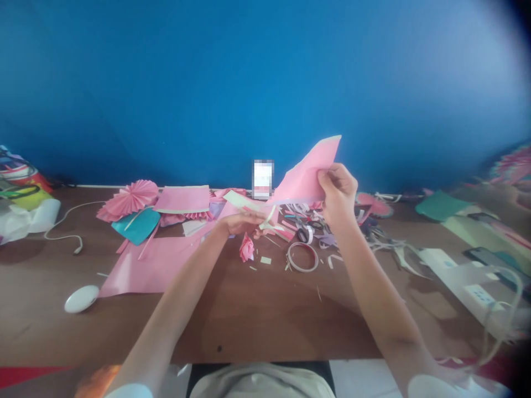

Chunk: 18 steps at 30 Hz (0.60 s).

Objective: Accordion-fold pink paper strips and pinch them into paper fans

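Note:
My right hand [338, 190] is raised, thumb and fingers pinching a piece of pink paper [305, 174] that slopes up to a point and shows a pale edge. Lower and near the middle is my left hand [244, 222], its fingers mostly stretched forward and a thin pale strip [269, 220] at the tips. The strip looks pinched there, though small parts blur together. More pink and pale paper lies just behind these fingers. Below them, a pink folded-paper flower [246, 247] rests on the brown table [265, 309].
A roll of tape [302, 257] and paper scraps lie between my arms. At left are a large pink sheet [145, 265], a teal piece [136, 225], a pleated pink fan [135, 199] and a white oval object [82, 299]. A power strip [460, 282] and a phone [493, 260] sit right.

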Tool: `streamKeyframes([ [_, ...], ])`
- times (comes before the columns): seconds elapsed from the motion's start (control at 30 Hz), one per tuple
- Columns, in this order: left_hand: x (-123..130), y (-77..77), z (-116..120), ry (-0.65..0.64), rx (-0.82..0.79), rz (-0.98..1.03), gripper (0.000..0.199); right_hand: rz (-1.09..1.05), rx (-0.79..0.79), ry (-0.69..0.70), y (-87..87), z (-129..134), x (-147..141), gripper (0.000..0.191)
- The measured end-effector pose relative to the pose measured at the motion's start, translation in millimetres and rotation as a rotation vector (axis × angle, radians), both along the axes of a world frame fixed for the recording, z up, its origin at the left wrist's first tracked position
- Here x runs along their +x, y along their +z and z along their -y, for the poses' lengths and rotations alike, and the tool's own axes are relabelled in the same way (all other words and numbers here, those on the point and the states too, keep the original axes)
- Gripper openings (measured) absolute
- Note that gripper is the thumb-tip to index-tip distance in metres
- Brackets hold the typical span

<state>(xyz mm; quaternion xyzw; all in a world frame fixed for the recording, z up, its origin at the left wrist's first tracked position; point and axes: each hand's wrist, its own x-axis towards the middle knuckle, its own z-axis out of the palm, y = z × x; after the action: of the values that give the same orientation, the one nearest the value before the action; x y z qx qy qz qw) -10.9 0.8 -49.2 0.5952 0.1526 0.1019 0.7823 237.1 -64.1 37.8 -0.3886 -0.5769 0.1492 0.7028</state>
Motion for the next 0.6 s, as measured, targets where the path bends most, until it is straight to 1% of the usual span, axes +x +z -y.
streamKeyframes([
  [0.07,1,1.0,-1,0.008,0.081,-0.043,0.032,-0.004,-0.011,-0.011,0.2,0,0,0.025],
  [0.13,0,3.1,-4,-0.006,0.162,-0.129,0.035,-0.011,-0.004,-0.019,1.3,0,1,0.024],
  [0.23,-7,10.3,-11,-0.107,0.306,-0.335,0.037,-0.018,0.029,-0.049,4.5,1,4,0.023],
  [0.27,-11,13.9,-13,-0.125,0.351,-0.406,0.036,-0.016,0.040,-0.070,5.7,1,6,0.023],
  [0.3,-16,18.0,-15,-0.117,0.388,-0.463,0.035,-0.011,0.046,-0.089,6.8,0,7,0.024],
  [0.37,-27,26.8,-19,-0.038,0.488,-0.506,0.033,-0.006,0.045,-0.105,8.4,1,9,0.024],
  [0.43,-41,34.9,-22,0.086,0.559,-0.539,0.031,-0.022,0.031,-0.075,9.3,1,10,0.021],
  [0.53,-60,41.8,-24,0.231,0.636,-0.684,0.029,-0.057,-0.018,0.024,10.4,5,7,0.014],
  [0.6,-71,42.3,-26,0.355,0.733,-0.738,0.026,-0.060,-0.070,0.102,11.8,9,5,0.010],
])
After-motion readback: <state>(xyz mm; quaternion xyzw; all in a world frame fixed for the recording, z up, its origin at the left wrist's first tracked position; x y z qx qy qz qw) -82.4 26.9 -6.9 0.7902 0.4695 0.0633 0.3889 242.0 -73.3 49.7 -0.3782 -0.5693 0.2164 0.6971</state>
